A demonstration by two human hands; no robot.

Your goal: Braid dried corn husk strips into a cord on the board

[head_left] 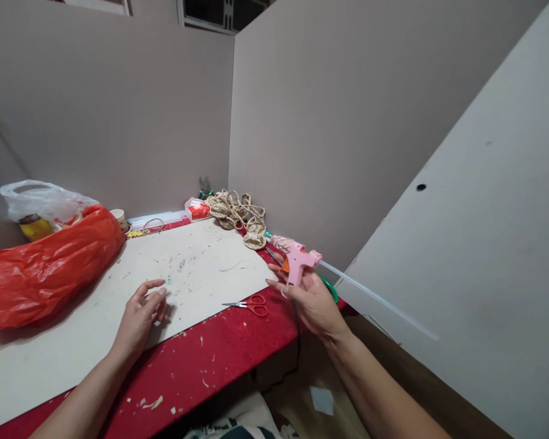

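Observation:
My right hand (310,302) grips a pink glue gun (296,258) at the table's right corner; a long clear glue stick (379,300) juts out of its back toward the right. My left hand (140,314) rests on a white board (119,292) with fingers loosely curled, holding nothing. Small orange-handled scissors (252,304) lie between the two hands at the board's edge, on the red tabletop (219,353). A green-handled item (331,289) shows just behind my right hand.
A large red plastic bag (41,271) and a clear bag holding a yellow jar (39,207) sit at left. A pile of jute rope (238,213), a small red box (197,210) and a paper cup (119,218) stand at the back. Partition walls enclose the table.

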